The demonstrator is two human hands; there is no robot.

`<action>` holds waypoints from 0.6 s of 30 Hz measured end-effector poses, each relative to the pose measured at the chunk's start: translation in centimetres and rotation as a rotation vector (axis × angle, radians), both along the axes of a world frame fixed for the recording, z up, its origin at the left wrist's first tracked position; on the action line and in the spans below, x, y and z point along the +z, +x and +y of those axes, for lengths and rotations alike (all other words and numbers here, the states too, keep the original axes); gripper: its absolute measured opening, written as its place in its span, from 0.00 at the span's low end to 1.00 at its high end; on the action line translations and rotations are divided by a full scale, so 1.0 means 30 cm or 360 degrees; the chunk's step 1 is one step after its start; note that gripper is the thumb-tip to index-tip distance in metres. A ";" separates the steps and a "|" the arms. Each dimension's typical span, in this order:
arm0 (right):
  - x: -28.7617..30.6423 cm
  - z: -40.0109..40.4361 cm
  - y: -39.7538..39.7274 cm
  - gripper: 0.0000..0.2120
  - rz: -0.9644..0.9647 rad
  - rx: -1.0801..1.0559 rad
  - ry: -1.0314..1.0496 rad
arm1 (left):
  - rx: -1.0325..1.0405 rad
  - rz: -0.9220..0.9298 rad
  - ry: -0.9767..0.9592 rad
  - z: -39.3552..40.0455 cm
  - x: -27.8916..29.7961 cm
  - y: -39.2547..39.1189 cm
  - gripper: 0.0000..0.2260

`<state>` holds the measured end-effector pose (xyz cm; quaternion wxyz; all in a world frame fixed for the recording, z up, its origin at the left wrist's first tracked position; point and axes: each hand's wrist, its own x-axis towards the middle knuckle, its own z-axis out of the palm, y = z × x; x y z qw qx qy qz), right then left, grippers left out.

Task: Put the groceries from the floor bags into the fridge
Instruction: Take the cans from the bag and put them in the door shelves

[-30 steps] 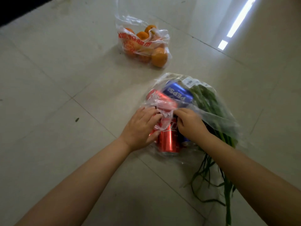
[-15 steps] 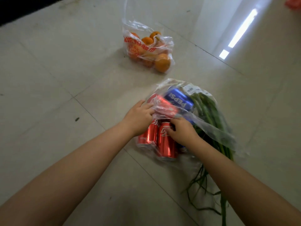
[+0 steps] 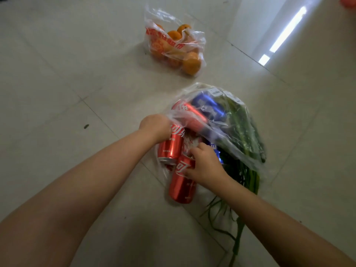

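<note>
Down on the pale tiled floor (image 3: 57, 78), a clear plastic bag (image 3: 237, 143) lies on its side with its mouth toward the person. The left hand (image 3: 156, 128) has its fingers curled into the bag's upper rim, gripping the plastic and a red cola can (image 3: 171, 145) just under it; which of the two the fingers close on most cannot be told. The right hand (image 3: 206, 166) grips a second red cola can (image 3: 183, 182), thumb and fingers wrapped round its upper end; this can sticks out of the bag mouth onto the floor, lying just beside the first. Deeper in the bag a third red can (image 3: 189, 112) lies under the plastic, touching a blue soda can (image 3: 209, 105) behind it. Long green leafy stalks (image 3: 242, 130) fill the bag's right side, their thin ends trailing out over the floor beside the right forearm. Well apart, farther up the floor, a second clear bag with red print (image 3: 173, 47) holds several oranges (image 3: 191, 63).
</note>
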<state>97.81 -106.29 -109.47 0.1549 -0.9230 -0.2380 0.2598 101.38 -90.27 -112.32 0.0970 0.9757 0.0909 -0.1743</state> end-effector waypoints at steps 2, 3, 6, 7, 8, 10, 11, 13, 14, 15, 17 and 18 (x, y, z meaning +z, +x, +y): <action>-0.006 -0.022 -0.039 0.17 -0.0057 0.0020 0.0141 | 0.0087 0.0024 -0.0152 -0.015 -0.007 0.008 0.16; -0.012 -0.035 -0.056 0.15 -0.0030 0.0005 0.0203 | 0.0130 0.0068 -0.0250 -0.020 -0.013 0.013 0.16; 0.011 -0.073 -0.083 0.17 0.0242 -0.0021 0.0192 | 0.0276 0.0088 -0.0554 -0.028 -0.038 0.027 0.20; 0.012 -0.087 -0.088 0.19 0.0304 -0.0083 0.0173 | 0.0341 0.0064 -0.0624 -0.034 -0.052 0.029 0.22; 0.005 -0.098 -0.091 0.21 0.0298 -0.0142 0.0167 | 0.0403 0.0023 -0.0675 -0.044 -0.071 0.033 0.26; 0.014 -0.109 -0.093 0.23 0.0348 -0.0250 0.0211 | 0.0571 -0.0007 -0.0719 -0.069 -0.095 0.037 0.35; 0.020 -0.113 -0.097 0.21 0.0392 -0.0278 0.0206 | 0.0654 0.0024 -0.0699 -0.083 -0.102 0.038 0.39; 0.024 -0.129 -0.103 0.28 0.0443 -0.0249 0.0110 | 0.0672 0.0101 -0.0628 -0.108 -0.107 0.031 0.41; 0.026 -0.138 -0.103 0.36 0.0460 -0.0215 0.0054 | 0.0632 0.0099 -0.0624 -0.115 -0.108 0.026 0.41; 0.029 -0.144 -0.104 0.41 0.0485 -0.0173 0.0005 | 0.0583 0.0095 -0.0638 -0.120 -0.099 0.015 0.40; 0.030 -0.145 -0.105 0.44 0.0504 -0.0116 -0.0070 | 0.0498 0.0068 -0.0687 -0.122 -0.074 -0.021 0.37; 0.026 -0.144 -0.104 0.43 0.0486 -0.0107 -0.0099 | 0.0441 0.0051 -0.0693 -0.117 -0.063 -0.044 0.36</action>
